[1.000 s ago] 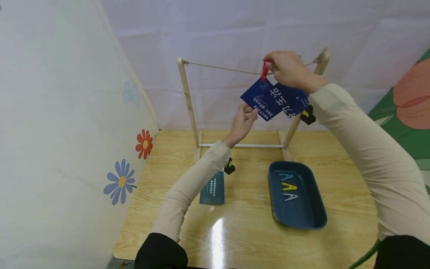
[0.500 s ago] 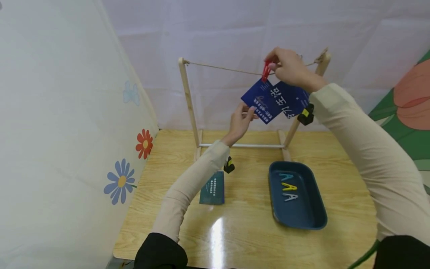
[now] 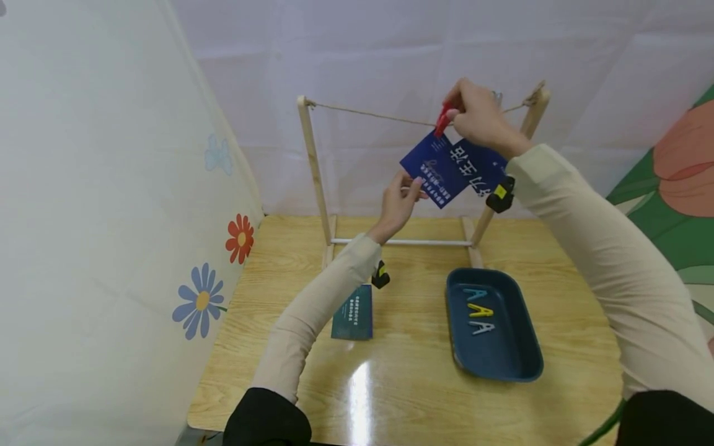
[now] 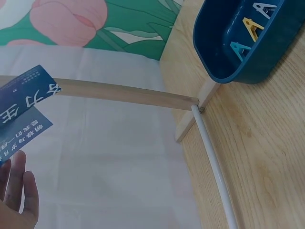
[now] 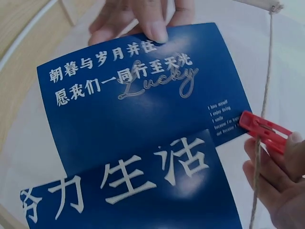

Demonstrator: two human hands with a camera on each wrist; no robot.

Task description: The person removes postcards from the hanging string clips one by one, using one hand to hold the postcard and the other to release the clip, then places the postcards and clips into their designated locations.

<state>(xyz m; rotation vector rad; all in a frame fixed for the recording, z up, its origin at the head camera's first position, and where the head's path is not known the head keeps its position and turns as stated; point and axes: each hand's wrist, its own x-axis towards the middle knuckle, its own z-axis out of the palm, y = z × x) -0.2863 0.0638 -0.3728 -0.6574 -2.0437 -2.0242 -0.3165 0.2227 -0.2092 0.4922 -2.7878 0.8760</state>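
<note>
My left hand (image 3: 397, 203) pinches the lower edge of a dark blue card (image 3: 429, 162), thumb on the printed face and fingers behind, as the right wrist view shows. A red clothespin (image 5: 264, 131) grips the card's corner right by the twine (image 5: 263, 95), and my right hand (image 3: 478, 114) pinches its handle ends between thumb and fingers. Beside this card hangs a second blue card (image 5: 143, 191) with large white characters. The two cards overlap in the right wrist view. In the left wrist view only part of the left hand (image 4: 19, 200) shows, below the cards.
The twine spans a wooden frame (image 3: 313, 167) with a white crossbar (image 3: 413, 242). On the table (image 3: 413, 347), a dark blue tray (image 3: 515, 353) bears blue, yellow and grey clothespins (image 3: 481, 310). A green card stack (image 3: 352, 316) lies left, partly behind the left sleeve.
The right wrist has dropped slightly, and the clothespin has tilted, its handle end going right. The card's lower corner has shifted slightly down. The left hand has barely moved.
</note>
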